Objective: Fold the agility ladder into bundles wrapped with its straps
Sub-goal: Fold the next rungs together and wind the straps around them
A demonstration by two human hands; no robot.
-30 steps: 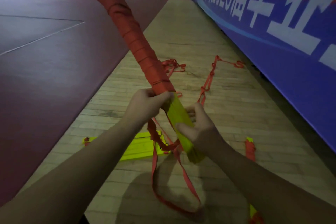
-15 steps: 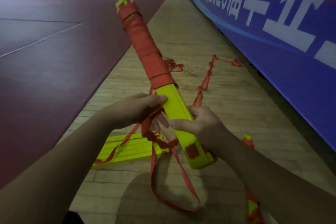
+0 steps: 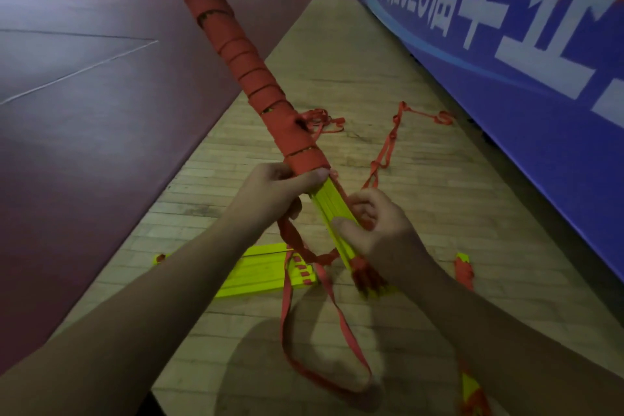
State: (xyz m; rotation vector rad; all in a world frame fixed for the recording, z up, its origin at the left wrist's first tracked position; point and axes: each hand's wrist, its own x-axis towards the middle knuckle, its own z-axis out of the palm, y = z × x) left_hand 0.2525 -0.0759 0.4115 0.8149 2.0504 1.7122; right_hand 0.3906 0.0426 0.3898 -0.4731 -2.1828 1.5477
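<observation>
ladder bundle (image 3: 256, 101) slants up and away from me, held in the air over the wooden floor (image 3: 371, 54). my left grip (image 3: 273, 192) is clenched round the bundle just where the red winding ends. my right grip (image 3: 374, 226), just below it on the bundle, clasps the bare yellow rungs (image 3: 332, 209) with the thumb on top. to do this turn well, i judge i should keep the strap (image 3: 337, 324) flat and taut, lay each wrap edge to edge, and roll the bundle rather than chase the slack loop hanging beneath it. the rungs look like hard, slick plastic slats stacked flat. the webbing is thin, woven and limp, so it twists easily. under the bundle a second yellow stack (image 3: 266, 270) lies flat.
</observation>
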